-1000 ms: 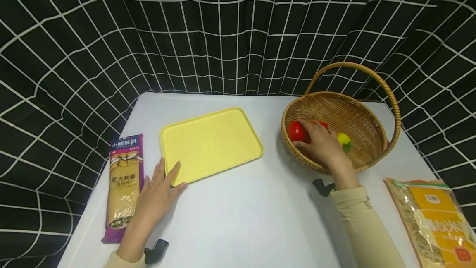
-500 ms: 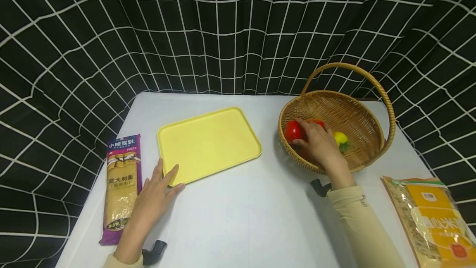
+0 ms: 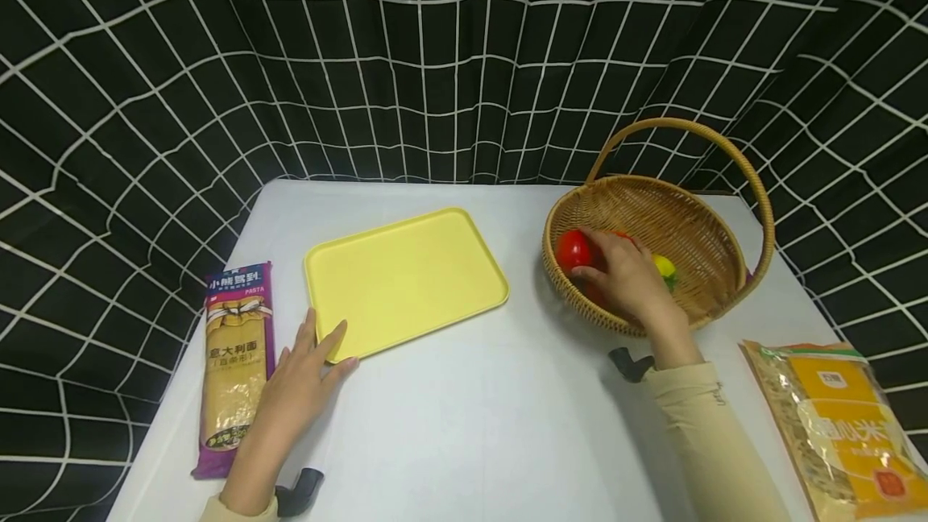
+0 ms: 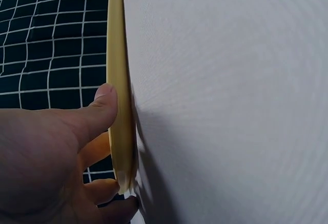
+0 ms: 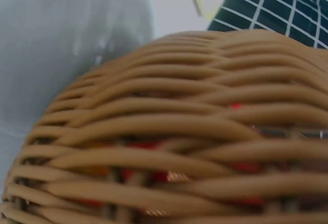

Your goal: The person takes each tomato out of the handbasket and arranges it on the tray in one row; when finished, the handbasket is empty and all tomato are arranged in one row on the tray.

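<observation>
In the head view my left hand (image 3: pixel 299 381) rests at the near left corner of a yellow tray (image 3: pixel 406 276), its fingers spread. The left wrist view has the thumb (image 4: pixel 106 103) against the tray's rim (image 4: pixel 119 70), with other fingers at the corner. My right hand (image 3: pixel 629 280) reaches into a wicker basket (image 3: pixel 696 244), thumb and fingers curled about a glossy red round vegetable (image 3: pixel 573 249). Part of that vegetable is hidden by the hand. A yellow vegetable with a green end (image 3: pixel 664 268) lies right of the hand. The basket wall (image 5: pixel 169 126) blocks the right wrist view.
A purple pasta packet (image 3: pixel 235 369) lies left of the tray. An orange and clear grain bag (image 3: pixel 841 425) lies at the right. The basket's tall handle (image 3: pixel 754 176) arches over its right side. A black gridded curtain (image 3: pixel 449 63) hangs behind the white table (image 3: pixel 464 425).
The head view has shifted slightly. Within the basket, the red vegetable and the right hand have moved up a little; the left hand stays at the tray corner.
</observation>
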`<action>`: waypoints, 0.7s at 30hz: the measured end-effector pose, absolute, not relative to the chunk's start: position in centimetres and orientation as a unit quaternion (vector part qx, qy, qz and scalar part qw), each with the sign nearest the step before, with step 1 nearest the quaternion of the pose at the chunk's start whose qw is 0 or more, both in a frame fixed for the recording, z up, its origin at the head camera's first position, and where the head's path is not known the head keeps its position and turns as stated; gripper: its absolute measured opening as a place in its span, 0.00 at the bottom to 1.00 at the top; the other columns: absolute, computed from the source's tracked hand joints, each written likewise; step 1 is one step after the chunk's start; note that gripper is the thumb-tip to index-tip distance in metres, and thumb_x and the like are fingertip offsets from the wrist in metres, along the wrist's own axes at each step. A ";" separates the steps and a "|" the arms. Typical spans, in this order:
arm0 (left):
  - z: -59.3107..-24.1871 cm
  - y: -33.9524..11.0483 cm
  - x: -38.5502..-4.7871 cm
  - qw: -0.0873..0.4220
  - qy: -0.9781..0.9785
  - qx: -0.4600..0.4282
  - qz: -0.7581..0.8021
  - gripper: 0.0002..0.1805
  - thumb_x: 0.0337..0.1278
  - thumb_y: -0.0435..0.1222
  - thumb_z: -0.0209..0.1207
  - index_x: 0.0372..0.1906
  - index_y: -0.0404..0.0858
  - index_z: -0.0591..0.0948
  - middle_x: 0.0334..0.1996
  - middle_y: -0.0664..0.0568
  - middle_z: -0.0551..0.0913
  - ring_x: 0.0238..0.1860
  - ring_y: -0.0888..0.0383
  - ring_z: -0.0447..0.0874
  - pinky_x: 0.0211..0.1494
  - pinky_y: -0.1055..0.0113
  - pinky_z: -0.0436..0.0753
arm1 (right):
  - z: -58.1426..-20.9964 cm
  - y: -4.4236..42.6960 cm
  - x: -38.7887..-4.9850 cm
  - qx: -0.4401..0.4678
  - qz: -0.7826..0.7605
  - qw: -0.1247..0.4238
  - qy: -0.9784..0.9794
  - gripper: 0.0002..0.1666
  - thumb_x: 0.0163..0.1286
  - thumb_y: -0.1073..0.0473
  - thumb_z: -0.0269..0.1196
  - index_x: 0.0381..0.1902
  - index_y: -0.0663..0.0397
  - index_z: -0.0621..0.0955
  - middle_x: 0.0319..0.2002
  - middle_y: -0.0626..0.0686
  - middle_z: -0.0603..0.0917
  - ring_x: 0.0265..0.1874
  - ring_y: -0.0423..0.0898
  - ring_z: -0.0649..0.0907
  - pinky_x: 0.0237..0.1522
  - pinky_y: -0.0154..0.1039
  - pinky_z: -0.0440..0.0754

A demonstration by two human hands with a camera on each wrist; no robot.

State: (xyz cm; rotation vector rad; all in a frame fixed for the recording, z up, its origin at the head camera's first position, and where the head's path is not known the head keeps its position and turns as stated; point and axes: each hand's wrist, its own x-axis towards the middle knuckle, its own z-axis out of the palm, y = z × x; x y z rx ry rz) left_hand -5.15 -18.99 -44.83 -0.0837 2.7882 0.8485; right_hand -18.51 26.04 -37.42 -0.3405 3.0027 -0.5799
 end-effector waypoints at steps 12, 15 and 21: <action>-44.8 -19.0 -5.1 0.101 0.953 -0.023 0.285 0.35 0.79 0.49 0.56 0.83 0.42 0.65 0.86 0.30 0.37 0.84 0.25 0.38 0.83 0.26 0.44 | -32.6 25.4 -18.2 -0.107 -0.214 -0.008 0.971 0.45 0.75 0.55 0.70 0.82 0.55 0.64 0.77 0.71 0.70 0.77 0.73 0.66 0.82 0.75 0.48; -44.8 -18.9 -5.1 0.099 0.953 -0.022 0.286 0.35 0.79 0.49 0.57 0.82 0.41 0.65 0.86 0.30 0.37 0.84 0.25 0.38 0.83 0.25 0.44 | -31.3 24.7 -17.9 -0.111 -0.219 -0.018 0.969 0.45 0.75 0.55 0.69 0.84 0.52 0.63 0.78 0.69 0.69 0.79 0.71 0.63 0.84 0.73 0.44; -44.8 -18.9 -5.1 0.098 0.953 -0.022 0.287 0.35 0.79 0.48 0.57 0.82 0.41 0.65 0.85 0.29 0.37 0.84 0.25 0.38 0.83 0.25 0.44 | -29.7 21.9 -17.6 -0.142 -0.230 -0.039 0.962 0.44 0.76 0.54 0.69 0.83 0.51 0.64 0.78 0.66 0.71 0.79 0.68 0.65 0.83 0.72 0.49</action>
